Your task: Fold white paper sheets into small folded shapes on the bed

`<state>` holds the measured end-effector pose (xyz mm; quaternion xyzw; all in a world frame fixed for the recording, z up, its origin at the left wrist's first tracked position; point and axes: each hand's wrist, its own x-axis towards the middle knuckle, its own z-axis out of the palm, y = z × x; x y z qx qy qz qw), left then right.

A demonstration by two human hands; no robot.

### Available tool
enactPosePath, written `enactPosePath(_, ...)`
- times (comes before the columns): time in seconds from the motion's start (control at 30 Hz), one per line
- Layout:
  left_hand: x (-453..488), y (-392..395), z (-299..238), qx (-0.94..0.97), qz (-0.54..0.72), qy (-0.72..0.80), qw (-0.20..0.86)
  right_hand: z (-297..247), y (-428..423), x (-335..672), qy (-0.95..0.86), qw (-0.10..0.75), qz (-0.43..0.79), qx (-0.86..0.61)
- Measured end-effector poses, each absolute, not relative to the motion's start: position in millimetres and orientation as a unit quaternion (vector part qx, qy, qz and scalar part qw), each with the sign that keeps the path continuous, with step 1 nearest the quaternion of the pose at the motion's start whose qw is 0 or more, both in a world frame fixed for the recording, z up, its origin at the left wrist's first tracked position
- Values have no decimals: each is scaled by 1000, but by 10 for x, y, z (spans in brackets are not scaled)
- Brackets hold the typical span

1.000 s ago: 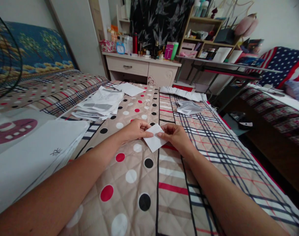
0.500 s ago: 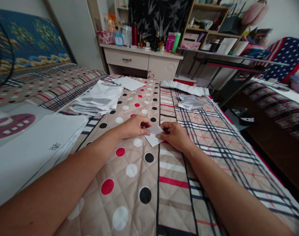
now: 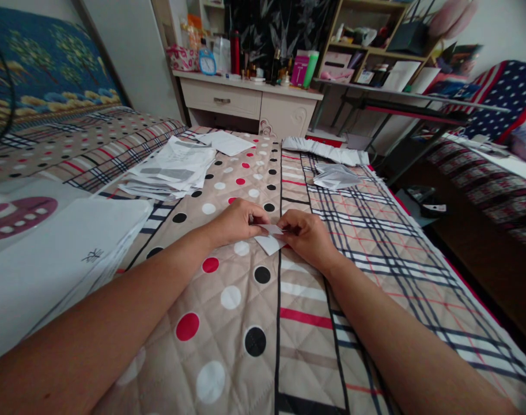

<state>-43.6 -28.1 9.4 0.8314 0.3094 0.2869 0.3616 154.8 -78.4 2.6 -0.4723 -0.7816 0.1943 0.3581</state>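
Observation:
A small folded sheet of white paper (image 3: 270, 244) lies on the patterned bedspread (image 3: 228, 357) in the middle of the view, between my hands. My left hand (image 3: 241, 221) pinches its left side with thumb and forefinger. On the other side, my right hand (image 3: 308, 237) grips the right edge between thumb and fingers. The paper's upper part is lifted and bent over towards me, while its lower corner rests flat on the cloth. Some of my fingertips are hidden behind the paper.
Left of my hands lies a stack of papers (image 3: 171, 167), with larger white sheets (image 3: 64, 259) nearer me. Folded paper pieces (image 3: 335, 175) and a long white folded strip (image 3: 325, 151) lie at the far right of the bed. A dresser (image 3: 245, 104) stands beyond.
The paper's upper part has been raised and bent over between my fingers; before, it looked flatter. Both hands stay in nearly the same place.

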Motion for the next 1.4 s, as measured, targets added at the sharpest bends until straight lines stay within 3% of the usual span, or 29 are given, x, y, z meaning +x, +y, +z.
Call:
enactPosePath(0.43,-513,-302,-66,844,295,360,266,-55,-754,1594,-747,343,207,-530)
enactPosePath(0.83,-603,-243,27,849,278,312,322,-11,-899,1630,-789,353,152,-479)
enactPosePath(1.13,-645,-363,-16,928,289,204,113,-22,-950,1573,-817,321,92,-470)
enactPosePath(1.4,-664,-397,70,958,253,129,47,2,-981,1550,-837,303,48,-453)
